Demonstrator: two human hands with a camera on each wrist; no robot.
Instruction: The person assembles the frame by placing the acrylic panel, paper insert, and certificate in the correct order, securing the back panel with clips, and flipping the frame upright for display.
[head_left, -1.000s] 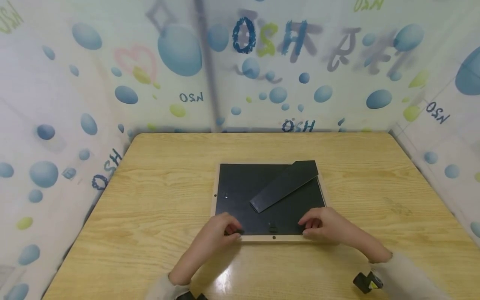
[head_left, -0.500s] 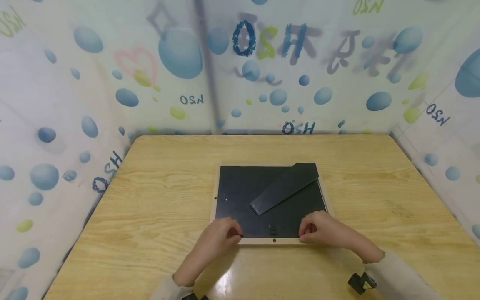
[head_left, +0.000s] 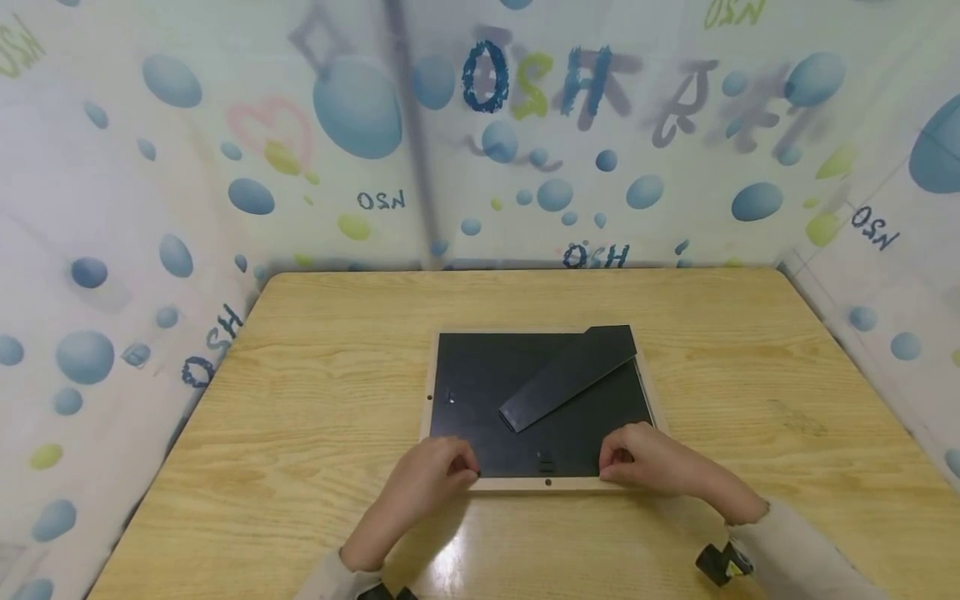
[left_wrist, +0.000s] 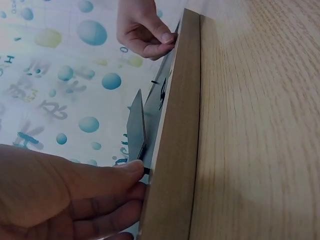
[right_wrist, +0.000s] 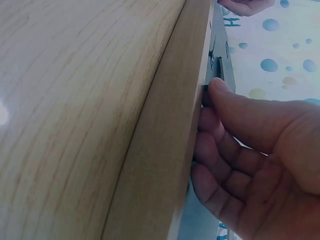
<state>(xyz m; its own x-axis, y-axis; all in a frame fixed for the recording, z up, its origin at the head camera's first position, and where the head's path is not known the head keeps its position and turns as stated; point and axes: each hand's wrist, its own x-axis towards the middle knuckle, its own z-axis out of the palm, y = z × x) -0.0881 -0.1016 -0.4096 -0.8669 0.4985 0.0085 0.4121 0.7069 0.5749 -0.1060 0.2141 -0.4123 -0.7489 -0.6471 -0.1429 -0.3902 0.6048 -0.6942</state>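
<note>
A picture frame [head_left: 517,484] with a pale wooden rim lies face down on the table. Its black backing board [head_left: 480,367] faces up, and a black easel stand [head_left: 570,377] slants across it. At the near rim, left of centre, my left hand [head_left: 431,473] pinches a small black tab [left_wrist: 147,171] between thumb and forefinger. My right hand [head_left: 654,457] is at the same rim, further right, its thumb and forefinger on another small black tab [right_wrist: 205,87]. Between the hands, a dark hanger [head_left: 546,461] sits on the board near the rim.
The wooden table [head_left: 315,375] reaches back to a wall covering [head_left: 495,167] with blue and green bubble prints, which also runs along both sides. A small black device [head_left: 722,565] is strapped at the right sleeve cuff.
Both hands' fingers have closed in on the near rim, the right hand's curling tighter. The frame and its stand keep their place on the table; the head view has tilted slightly.
</note>
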